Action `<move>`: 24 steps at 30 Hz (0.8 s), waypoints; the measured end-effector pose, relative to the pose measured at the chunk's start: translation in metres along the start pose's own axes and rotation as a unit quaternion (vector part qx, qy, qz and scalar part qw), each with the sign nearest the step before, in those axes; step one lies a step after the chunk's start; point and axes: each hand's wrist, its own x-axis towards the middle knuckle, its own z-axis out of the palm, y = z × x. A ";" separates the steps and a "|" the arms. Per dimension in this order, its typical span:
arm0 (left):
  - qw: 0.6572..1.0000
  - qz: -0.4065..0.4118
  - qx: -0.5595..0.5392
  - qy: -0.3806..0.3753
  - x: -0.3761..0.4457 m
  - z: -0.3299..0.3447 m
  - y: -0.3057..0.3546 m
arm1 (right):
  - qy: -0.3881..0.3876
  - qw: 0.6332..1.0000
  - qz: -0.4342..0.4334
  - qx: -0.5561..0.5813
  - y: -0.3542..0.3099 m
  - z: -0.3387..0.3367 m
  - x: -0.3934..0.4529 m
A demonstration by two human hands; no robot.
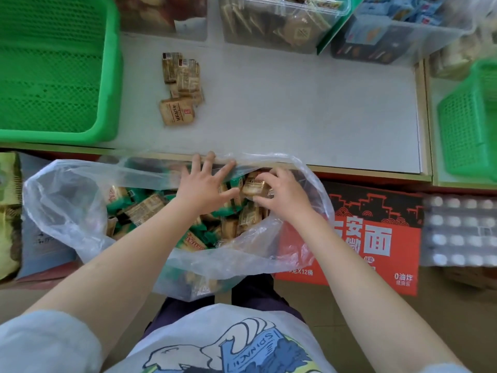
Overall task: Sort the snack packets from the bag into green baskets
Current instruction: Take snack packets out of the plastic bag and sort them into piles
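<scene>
Snack packets (150, 208), brown and green, fill a clear plastic bag (67, 208) that stands open on the floor below the shelf edge. At far left, a large green basket (107, 76) sits on the grey shelf (295, 103). Just right of it, a small pile of brown packets (180, 87) lies loose on the shelf, apart from the basket. Left hand (204, 184): fingers straight and spread wide, palm down over the packets, fingertips (211, 156) touching the bag's far rim. Right hand (282, 192): fingers curled, thumb and forefingers pinching a brown packet (254, 185) at the top of the heap; the two hands lie just beside each other. Right of the bag, a red printed carton (376, 232) lies on the floor. At far right, a second green basket (468, 125) stands on the adjoining shelf section. Clear bins of other snacks (282, 20) line the back of the shelf.
</scene>
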 end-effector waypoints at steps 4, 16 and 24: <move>0.999 -0.013 -0.030 -0.005 -0.001 -0.001 -0.001 | -0.029 0.998 0.054 -0.002 0.018 0.022 0.014; 0.986 -0.041 -0.157 -0.025 -0.004 -0.005 -0.010 | 0.026 0.976 0.051 0.208 0.008 -0.014 -0.010; 0.981 -0.046 -0.186 -0.027 -0.004 -0.009 -0.008 | 0.119 0.816 0.170 0.539 -0.013 -0.061 0.022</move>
